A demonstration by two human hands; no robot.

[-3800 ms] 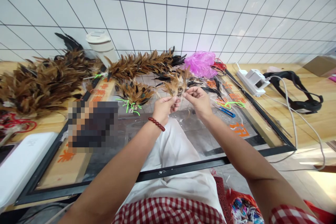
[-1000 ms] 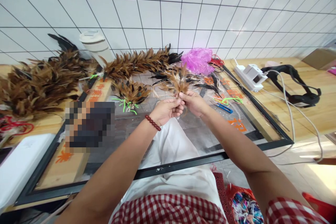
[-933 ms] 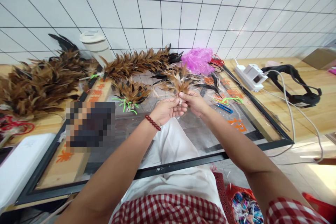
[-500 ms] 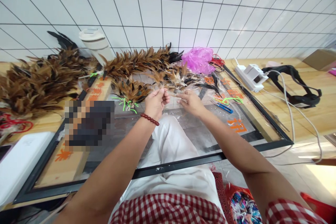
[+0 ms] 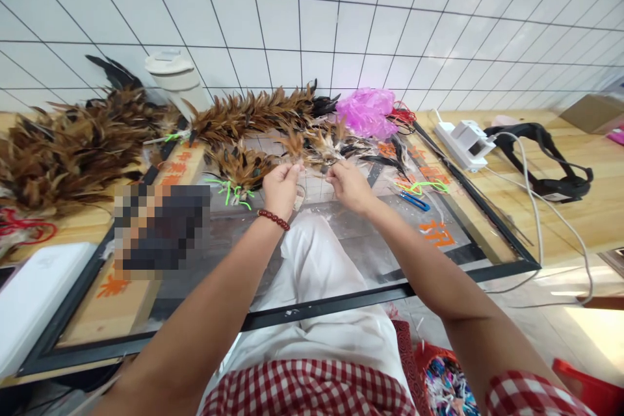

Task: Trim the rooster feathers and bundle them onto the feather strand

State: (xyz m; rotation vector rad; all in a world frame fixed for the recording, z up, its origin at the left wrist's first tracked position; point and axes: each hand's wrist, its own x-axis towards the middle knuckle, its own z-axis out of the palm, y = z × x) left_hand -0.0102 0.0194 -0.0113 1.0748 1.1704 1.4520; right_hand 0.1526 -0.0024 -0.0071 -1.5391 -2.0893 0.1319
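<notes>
My left hand (image 5: 283,186), with a beaded bracelet at the wrist, is closed in a pinch over the glass. Brown feathers (image 5: 294,143) rise right behind its fingertips; whether they are gripped cannot be told. Opposite it, a short gap away, my right hand (image 5: 350,183) is closed too, thumb against fingers, by the near edge of a pile of loose pale and black feathers (image 5: 327,145). Whatever it pinches is too fine to make out. Left of my hands lies a brown feather bunch (image 5: 241,168) with green ties (image 5: 230,192). A long feather strand (image 5: 253,114) stretches behind.
The black-framed glass panel (image 5: 331,304) lies over my knees. A blue cutter (image 5: 414,201), green string (image 5: 426,186), pink plastic bag (image 5: 366,110) and white power strip (image 5: 468,144) are rightward. A white cup (image 5: 175,81) and larger feather heap (image 5: 68,146) stand left. Tiled wall behind.
My left hand has shifted slightly left, its fingers more tucked. My right hand's fingers, stretched out before, have curled into a pinch. The gap between the hands remains small.
</notes>
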